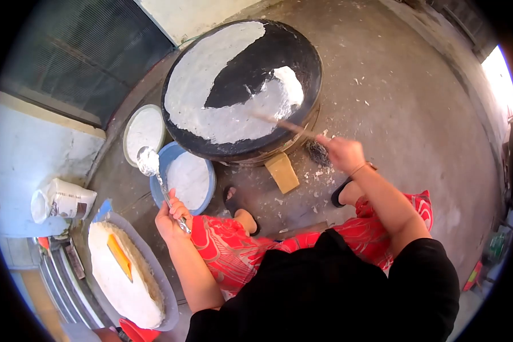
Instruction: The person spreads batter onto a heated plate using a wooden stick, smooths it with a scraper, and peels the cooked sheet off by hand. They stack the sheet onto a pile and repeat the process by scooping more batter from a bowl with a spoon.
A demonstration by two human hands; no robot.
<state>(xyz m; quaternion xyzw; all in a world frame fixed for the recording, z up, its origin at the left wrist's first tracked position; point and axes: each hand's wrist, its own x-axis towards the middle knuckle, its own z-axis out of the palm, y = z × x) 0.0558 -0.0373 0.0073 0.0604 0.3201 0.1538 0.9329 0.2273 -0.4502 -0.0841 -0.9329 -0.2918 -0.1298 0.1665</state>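
Note:
My left hand [174, 215] is closed round the handle of a metal ladle [149, 162], whose bowl is coated in white batter and hangs over the rims of two basins. In my right hand [346, 154] is a thin wooden stick [285, 123], its far end over the big round black griddle [242, 149]. White batter [202, 74] covers the griddle's left side and lower part in a curved band, thicker in a lump [289, 85] at the right. Dark surface shows in between.
Below the griddle are a white-filled pale basin [144, 132], a blue basin [211, 194], a yellow block [282, 172] and a dark scrubber [317, 153]. A tray [169, 308] bears stacked white sheets [117, 279] and an orange-yellow piece [119, 255]. A white bag [71, 199] stands left.

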